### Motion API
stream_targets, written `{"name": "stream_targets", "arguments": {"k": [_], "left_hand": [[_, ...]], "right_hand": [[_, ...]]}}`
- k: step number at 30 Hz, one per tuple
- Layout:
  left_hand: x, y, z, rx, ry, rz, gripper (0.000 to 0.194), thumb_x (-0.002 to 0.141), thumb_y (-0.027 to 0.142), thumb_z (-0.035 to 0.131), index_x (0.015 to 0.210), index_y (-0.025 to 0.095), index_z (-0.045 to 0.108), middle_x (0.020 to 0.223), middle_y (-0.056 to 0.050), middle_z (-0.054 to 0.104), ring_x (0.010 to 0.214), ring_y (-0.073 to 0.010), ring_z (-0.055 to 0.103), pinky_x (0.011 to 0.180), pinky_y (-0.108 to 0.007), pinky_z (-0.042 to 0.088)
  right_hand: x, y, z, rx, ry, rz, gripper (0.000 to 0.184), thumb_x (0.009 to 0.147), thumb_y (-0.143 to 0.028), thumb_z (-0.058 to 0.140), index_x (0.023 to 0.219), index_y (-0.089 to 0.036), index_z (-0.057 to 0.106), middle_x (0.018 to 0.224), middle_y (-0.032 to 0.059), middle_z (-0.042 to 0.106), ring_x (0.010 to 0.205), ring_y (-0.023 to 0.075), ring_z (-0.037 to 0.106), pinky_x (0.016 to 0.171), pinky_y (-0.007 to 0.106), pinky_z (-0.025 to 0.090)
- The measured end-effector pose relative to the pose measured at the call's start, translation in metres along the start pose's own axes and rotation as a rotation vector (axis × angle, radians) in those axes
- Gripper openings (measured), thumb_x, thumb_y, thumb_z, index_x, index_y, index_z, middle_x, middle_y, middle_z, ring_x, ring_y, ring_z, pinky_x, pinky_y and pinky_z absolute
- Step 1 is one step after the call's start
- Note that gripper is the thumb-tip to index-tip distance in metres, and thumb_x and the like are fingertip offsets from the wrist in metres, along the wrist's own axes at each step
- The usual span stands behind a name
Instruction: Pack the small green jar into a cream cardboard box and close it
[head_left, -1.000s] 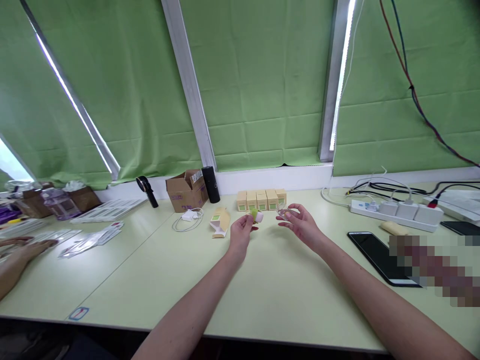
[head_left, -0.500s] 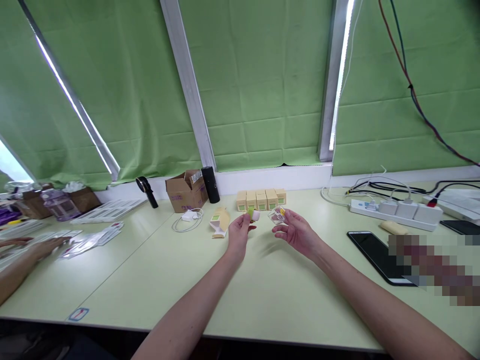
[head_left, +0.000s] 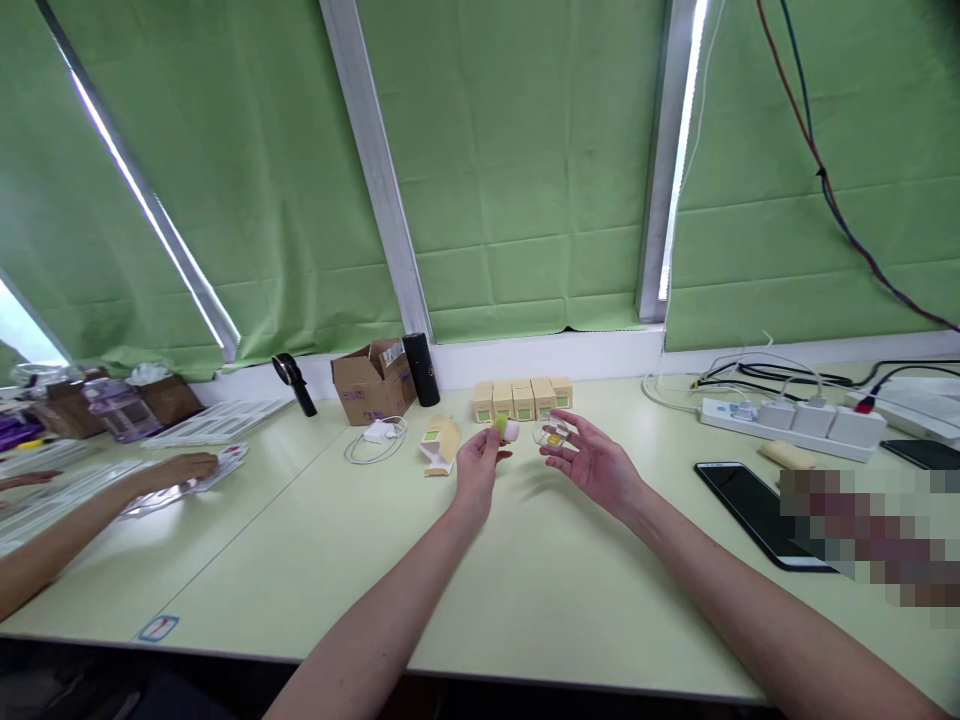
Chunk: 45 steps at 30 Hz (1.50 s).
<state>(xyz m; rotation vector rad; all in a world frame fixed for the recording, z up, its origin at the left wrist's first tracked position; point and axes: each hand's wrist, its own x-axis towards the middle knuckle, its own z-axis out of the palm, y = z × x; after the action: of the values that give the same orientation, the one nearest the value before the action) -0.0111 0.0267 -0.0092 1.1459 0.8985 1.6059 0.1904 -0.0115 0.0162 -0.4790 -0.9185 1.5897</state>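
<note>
My left hand (head_left: pixel 478 467) is closed in a pinch on a small green and white piece (head_left: pixel 507 430), held just above the pale green table (head_left: pixel 480 600). My right hand (head_left: pixel 592 462) holds a small clear plastic case (head_left: pixel 553 434) with a yellow spot inside, fingers curled round it. The two hands are close together, a little apart, in front of a row of several small tan boxes (head_left: pixel 523 399). An opened tan box (head_left: pixel 438 442) lies flat just left of my left hand.
A brown carton (head_left: pixel 373 381), a black cylinder (head_left: pixel 421 368) and a white charger with cable (head_left: pixel 377 434) stand at the back. A power strip (head_left: pixel 787 419) and a black phone (head_left: pixel 757 510) lie to the right. Another person's hand (head_left: pixel 176 470) rests on packets at the left.
My right hand has turned the clear case and brought it closer to my left hand. The other person's hand at the left has reached further right across the packets.
</note>
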Motion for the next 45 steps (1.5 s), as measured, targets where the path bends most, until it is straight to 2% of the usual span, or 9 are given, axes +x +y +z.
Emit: {"name": "stream_targets", "arguments": {"k": [6, 11, 14, 17, 22, 27, 31, 38, 45], "left_hand": [[0.000, 0.002, 0.000, -0.011, -0.016, 0.013, 0.052, 0.075, 0.061, 0.078, 0.092, 0.012, 0.076, 0.097, -0.011, 0.073, 0.087, -0.0184, 0.064, 0.077, -0.033, 0.056], [-0.002, 0.004, 0.001, -0.013, -0.039, 0.036, 0.048, 0.077, 0.059, 0.078, 0.091, 0.013, 0.076, 0.097, -0.009, 0.073, 0.088, -0.0179, 0.064, 0.078, -0.032, 0.056], [-0.003, 0.005, 0.001, -0.016, -0.053, 0.052, 0.047, 0.077, 0.058, 0.078, 0.092, 0.014, 0.075, 0.100, -0.010, 0.073, 0.088, -0.0175, 0.064, 0.078, -0.031, 0.056], [-0.003, 0.004, 0.001, -0.020, -0.051, 0.071, 0.046, 0.078, 0.056, 0.078, 0.094, 0.014, 0.075, 0.102, -0.010, 0.073, 0.088, -0.0176, 0.064, 0.079, -0.031, 0.056], [-0.004, 0.004, 0.002, 0.016, -0.042, 0.096, 0.045, 0.080, 0.056, 0.077, 0.097, 0.014, 0.074, 0.102, -0.009, 0.073, 0.087, -0.0171, 0.065, 0.080, -0.031, 0.055], [-0.007, 0.008, 0.004, 0.064, -0.038, 0.107, 0.045, 0.080, 0.056, 0.077, 0.097, 0.015, 0.074, 0.101, -0.009, 0.074, 0.087, -0.0178, 0.065, 0.078, -0.030, 0.054], [-0.008, 0.009, 0.004, 0.100, -0.046, 0.109, 0.044, 0.080, 0.056, 0.076, 0.094, 0.015, 0.074, 0.097, -0.008, 0.074, 0.085, -0.0178, 0.064, 0.078, -0.030, 0.054], [-0.009, 0.010, 0.006, 0.192, -0.112, 0.130, 0.045, 0.082, 0.058, 0.072, 0.091, 0.014, 0.074, 0.095, -0.009, 0.074, 0.085, -0.0184, 0.064, 0.076, -0.029, 0.053], [-0.007, 0.006, 0.005, 0.220, -0.129, 0.138, 0.046, 0.082, 0.058, 0.073, 0.095, 0.015, 0.074, 0.098, -0.009, 0.075, 0.089, -0.0203, 0.066, 0.080, -0.031, 0.053]], "right_hand": [[0.002, 0.006, -0.004, -0.048, -0.029, -0.032, 0.030, 0.088, -0.045, 0.070, 0.113, -0.028, 0.073, 0.118, 0.0057, 0.068, 0.090, 0.0217, 0.071, 0.079, 0.038, 0.054], [0.001, 0.010, -0.004, -0.070, -0.039, -0.019, 0.023, 0.088, -0.043, 0.071, 0.102, -0.026, 0.076, 0.110, 0.0051, 0.067, 0.097, 0.0240, 0.070, 0.082, 0.039, 0.053], [0.001, 0.012, -0.004, -0.085, -0.063, -0.011, 0.023, 0.087, -0.041, 0.071, 0.104, -0.026, 0.076, 0.111, 0.0063, 0.068, 0.102, 0.0261, 0.068, 0.085, 0.042, 0.053], [0.001, 0.013, -0.003, -0.100, -0.076, -0.004, 0.029, 0.081, -0.035, 0.076, 0.109, -0.027, 0.075, 0.120, 0.0071, 0.067, 0.103, 0.0264, 0.068, 0.085, 0.042, 0.053], [0.000, 0.014, 0.001, -0.146, -0.060, 0.017, 0.057, 0.065, -0.020, 0.086, 0.118, -0.030, 0.069, 0.127, 0.0048, 0.061, 0.098, 0.0229, 0.071, 0.082, 0.038, 0.055], [0.000, 0.019, 0.003, -0.220, -0.042, 0.082, 0.055, 0.067, -0.029, 0.089, 0.116, -0.029, 0.064, 0.110, 0.0027, 0.062, 0.082, 0.0200, 0.073, 0.072, 0.036, 0.056], [0.000, 0.022, 0.002, -0.227, -0.037, 0.093, 0.051, 0.070, -0.038, 0.089, 0.113, -0.028, 0.062, 0.102, 0.0016, 0.063, 0.079, 0.0193, 0.072, 0.069, 0.035, 0.057], [0.001, 0.025, 0.001, -0.201, -0.026, 0.096, 0.052, 0.069, -0.038, 0.090, 0.112, -0.028, 0.062, 0.100, 0.0021, 0.065, 0.081, 0.0174, 0.069, 0.068, 0.033, 0.056], [0.000, 0.024, 0.004, -0.185, -0.029, 0.102, 0.052, 0.068, -0.038, 0.091, 0.111, -0.027, 0.063, 0.100, 0.0020, 0.065, 0.083, 0.0179, 0.068, 0.072, 0.034, 0.056]]}}
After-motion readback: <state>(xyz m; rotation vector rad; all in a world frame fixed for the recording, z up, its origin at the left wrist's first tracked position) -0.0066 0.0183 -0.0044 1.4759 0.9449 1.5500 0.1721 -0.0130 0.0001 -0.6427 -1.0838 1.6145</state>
